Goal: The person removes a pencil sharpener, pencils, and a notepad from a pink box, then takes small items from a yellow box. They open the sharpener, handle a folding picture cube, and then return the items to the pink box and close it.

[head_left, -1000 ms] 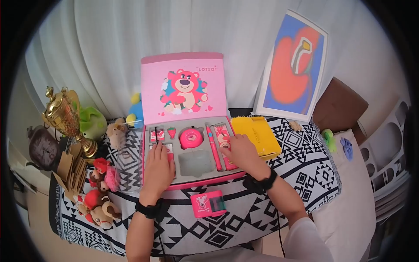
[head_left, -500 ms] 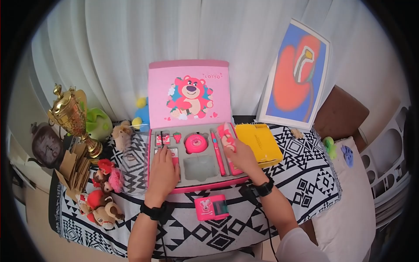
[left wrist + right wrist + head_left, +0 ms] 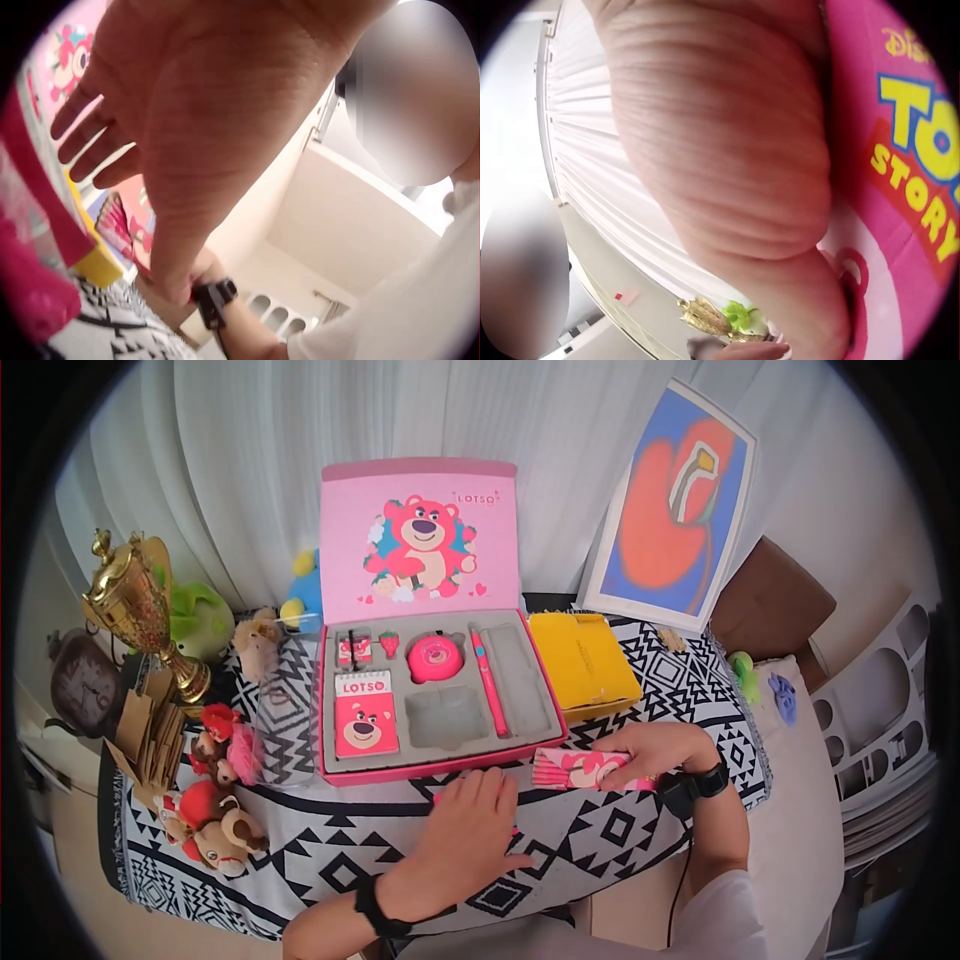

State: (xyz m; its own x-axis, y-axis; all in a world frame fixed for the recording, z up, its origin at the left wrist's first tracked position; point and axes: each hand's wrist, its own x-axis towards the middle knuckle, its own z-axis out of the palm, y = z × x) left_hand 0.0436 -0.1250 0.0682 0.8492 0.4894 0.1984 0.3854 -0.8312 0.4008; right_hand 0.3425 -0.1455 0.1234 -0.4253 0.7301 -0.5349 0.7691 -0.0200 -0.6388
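My right hand [image 3: 660,752] grips a pink pack of pencils [image 3: 562,772], its printed side up with a row of pencil ends at the left. In the right wrist view the pack [image 3: 900,165] shows Toy Story lettering beside the palm. My left hand [image 3: 465,835] is over the cloth in front of the gift box [image 3: 450,762], its fingers extended. It covers most of a small pink case, of which only bits of the edge show. In the box tray are a notepad [image 3: 365,725], a pink round item [image 3: 435,657] and a pink pen [image 3: 488,685]; the long right-hand slot is bare.
The pink lid [image 3: 425,540] stands upright behind the tray. A yellow box [image 3: 585,660] sits to its right. On the left are a gold trophy [image 3: 135,605], folded cardboard [image 3: 150,745] and plush toys [image 3: 215,830]. A framed picture [image 3: 665,510] leans at the back right.
My right hand has lifted the pencil pack from its slot and brought it right, in front of the yellow box. My left hand has left the notepad and moved down over the small pink case.
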